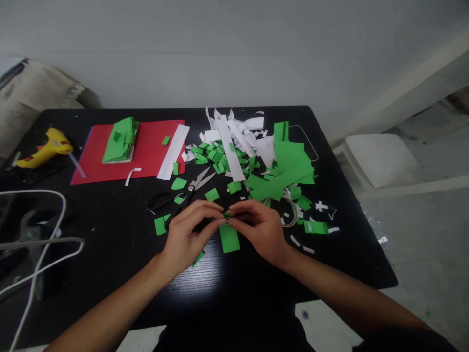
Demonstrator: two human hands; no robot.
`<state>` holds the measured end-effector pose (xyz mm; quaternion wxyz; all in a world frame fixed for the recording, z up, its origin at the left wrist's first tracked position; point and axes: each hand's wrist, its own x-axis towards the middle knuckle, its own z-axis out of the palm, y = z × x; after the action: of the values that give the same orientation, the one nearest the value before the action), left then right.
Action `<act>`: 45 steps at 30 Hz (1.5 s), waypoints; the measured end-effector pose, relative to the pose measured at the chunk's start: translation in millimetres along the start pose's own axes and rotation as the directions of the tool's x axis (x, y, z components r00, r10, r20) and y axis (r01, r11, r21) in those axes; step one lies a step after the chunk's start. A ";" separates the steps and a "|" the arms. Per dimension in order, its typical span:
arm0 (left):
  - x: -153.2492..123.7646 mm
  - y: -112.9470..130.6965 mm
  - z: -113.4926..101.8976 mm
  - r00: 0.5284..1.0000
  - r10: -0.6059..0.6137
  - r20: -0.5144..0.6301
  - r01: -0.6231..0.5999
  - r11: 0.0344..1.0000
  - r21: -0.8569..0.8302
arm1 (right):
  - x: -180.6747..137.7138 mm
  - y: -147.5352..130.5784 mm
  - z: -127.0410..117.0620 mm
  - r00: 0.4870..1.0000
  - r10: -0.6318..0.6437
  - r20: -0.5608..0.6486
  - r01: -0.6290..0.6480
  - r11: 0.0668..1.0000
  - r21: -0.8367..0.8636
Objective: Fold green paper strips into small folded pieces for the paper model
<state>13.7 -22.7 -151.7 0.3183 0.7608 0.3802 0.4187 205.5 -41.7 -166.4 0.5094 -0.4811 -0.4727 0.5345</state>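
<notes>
My left hand (190,232) and my right hand (262,230) meet over the middle of the black table. Thumbs and fingers of both pinch the top end of a green paper strip (230,238), whose lower part hangs toward me. The fingers hide how its upper end is shaped. Just beyond my left hand lie scissors (200,181) with the blades apart, their dark handles partly covered by the hand. Small green paper pieces (211,195) are scattered around them. A tape roll (292,215) sits behind my right hand, partly under green paper.
Green sheets (293,159), cut green bits (216,155) and white scraps (238,132) pile up at the back. At left, a red sheet (146,146) carries a folded green paper stack (120,142). A yellow glue gun (49,149) and a white cable (54,230) lie farther left.
</notes>
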 end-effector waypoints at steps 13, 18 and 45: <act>-1.7 3.0 0.4 0.999 -0.033 -0.009 0.033 0.999 0.002 | -1.6 -3.7 0.6 0.999 -0.049 0.006 0.050 0.995 -0.086; -1.7 1.5 1.1 1.000 -0.023 -0.013 0.023 1.000 0.010 | -1.0 -6.5 0.1 0.998 -0.064 0.025 0.066 0.991 -0.119; -5.7 1.3 3.3 0.973 -0.210 -0.094 0.203 0.976 -0.080 | 3.9 -10.1 -3.0 0.999 0.014 0.050 -0.007 0.992 -0.129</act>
<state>14.9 -28.8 -154.3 0.3667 0.6830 0.4582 0.4348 209.3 -37.4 -156.8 0.4624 -0.5016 -0.5164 0.5177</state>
